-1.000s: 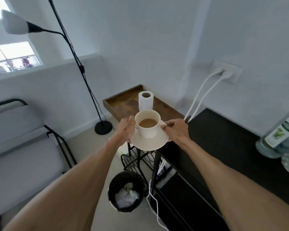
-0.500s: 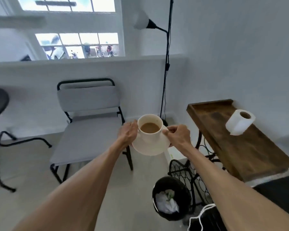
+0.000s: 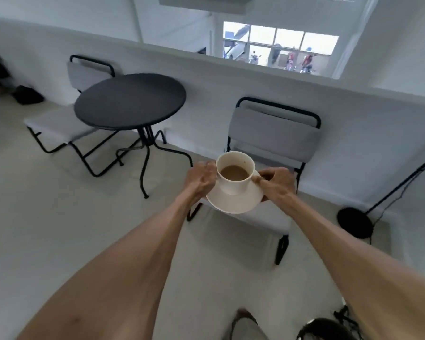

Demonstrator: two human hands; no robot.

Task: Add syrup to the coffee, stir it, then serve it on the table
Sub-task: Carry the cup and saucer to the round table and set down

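Swung left since half a second ago: the wooden side table and paper roll have left view, and one round black table [image 3: 130, 100] now shows, far left of the hands. Two grey chairs: one [image 3: 66, 111] behind that table, one [image 3: 271, 153] directly beyond the hands. One floor-lamp base [image 3: 355, 223], right. One white saucer [image 3: 234, 201], carried in the air, tilted slightly. One white cup [image 3: 234, 173] upright on it, milky coffee [image 3: 233, 173] inside. Two forearms reach forward, converging. Left hand [image 3: 200, 180] clasps the saucer's left rim, fingers curled beneath. Right hand [image 3: 277, 184] pinches the right rim, thumb beside the cup.
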